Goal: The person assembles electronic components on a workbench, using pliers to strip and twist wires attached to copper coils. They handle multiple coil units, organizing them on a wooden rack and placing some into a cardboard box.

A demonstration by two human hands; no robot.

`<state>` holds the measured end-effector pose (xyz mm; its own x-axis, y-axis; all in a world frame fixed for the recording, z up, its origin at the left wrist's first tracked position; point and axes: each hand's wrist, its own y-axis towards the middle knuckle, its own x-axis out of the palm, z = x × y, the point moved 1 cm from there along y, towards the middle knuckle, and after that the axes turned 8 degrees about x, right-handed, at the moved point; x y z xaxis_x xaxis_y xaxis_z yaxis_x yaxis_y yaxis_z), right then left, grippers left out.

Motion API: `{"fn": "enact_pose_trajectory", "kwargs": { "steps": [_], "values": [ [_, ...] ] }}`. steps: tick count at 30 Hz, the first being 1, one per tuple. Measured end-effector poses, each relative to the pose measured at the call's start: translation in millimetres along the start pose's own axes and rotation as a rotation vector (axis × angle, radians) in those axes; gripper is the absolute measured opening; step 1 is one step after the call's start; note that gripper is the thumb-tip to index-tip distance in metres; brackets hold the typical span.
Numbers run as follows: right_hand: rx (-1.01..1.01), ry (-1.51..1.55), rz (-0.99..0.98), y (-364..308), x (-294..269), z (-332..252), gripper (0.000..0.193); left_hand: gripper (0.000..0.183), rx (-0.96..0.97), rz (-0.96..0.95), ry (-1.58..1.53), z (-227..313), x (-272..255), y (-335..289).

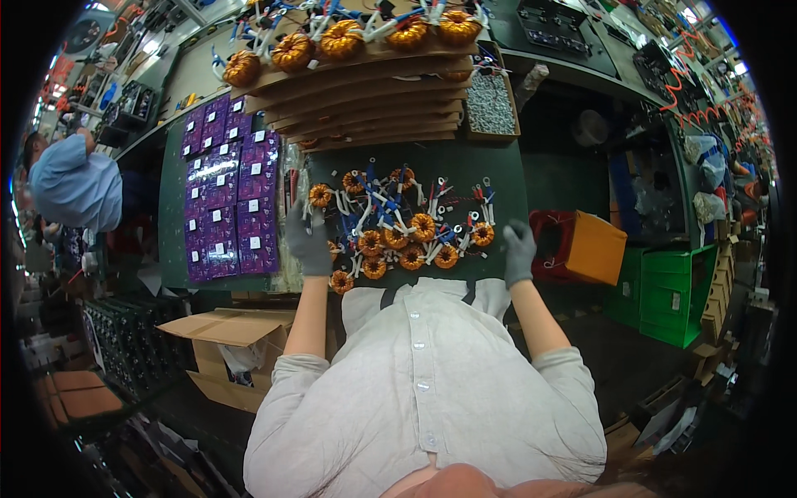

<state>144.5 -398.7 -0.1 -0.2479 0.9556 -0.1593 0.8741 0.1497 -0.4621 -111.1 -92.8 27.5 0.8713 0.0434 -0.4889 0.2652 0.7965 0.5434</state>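
Observation:
My left hand [309,246], in a grey glove, is at the left edge of a heap of copper-wound ring coils [395,238] on the dark green table. Its fingers are apart, close to a coil [320,195] at the heap's upper left; whether they touch its leads is hard to make out. Across the heap, my right hand [520,253], gloved too, is raised by the right side with its fingers apart. The nearest coil [482,234] lies left of it. White, blue and red leads with ring terminals tangle among the coils.
Purple circuit boards [220,199] lie in rows at left. Beyond the heap rises a stack of cardboard layers [365,104] topped with coils, beside a box of small metal parts [490,104]. An orange bin [596,247] and green crate [677,290] stand right; a carton [228,328] sits lower left.

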Motion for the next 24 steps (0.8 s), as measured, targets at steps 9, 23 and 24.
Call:
{"fn": "enact_pose_trajectory", "kwargs": {
  "steps": [9,23,24],
  "values": [
    [0.098,-0.389,-0.06,15.7,76.3,25.9,0.078,0.074,-0.472,-0.559,0.456,-39.6,2.6,-46.7],
    [-0.152,-0.728,-0.055,24.0,99.7,3.8,0.077,0.033,-0.441,-0.54,0.445,-6.3,51.7,-47.1],
    [-0.152,-0.727,-0.057,30.3,98.4,2.6,0.073,0.033,-0.452,-0.544,0.44,-2.2,56.6,-47.3]
  ]
}}
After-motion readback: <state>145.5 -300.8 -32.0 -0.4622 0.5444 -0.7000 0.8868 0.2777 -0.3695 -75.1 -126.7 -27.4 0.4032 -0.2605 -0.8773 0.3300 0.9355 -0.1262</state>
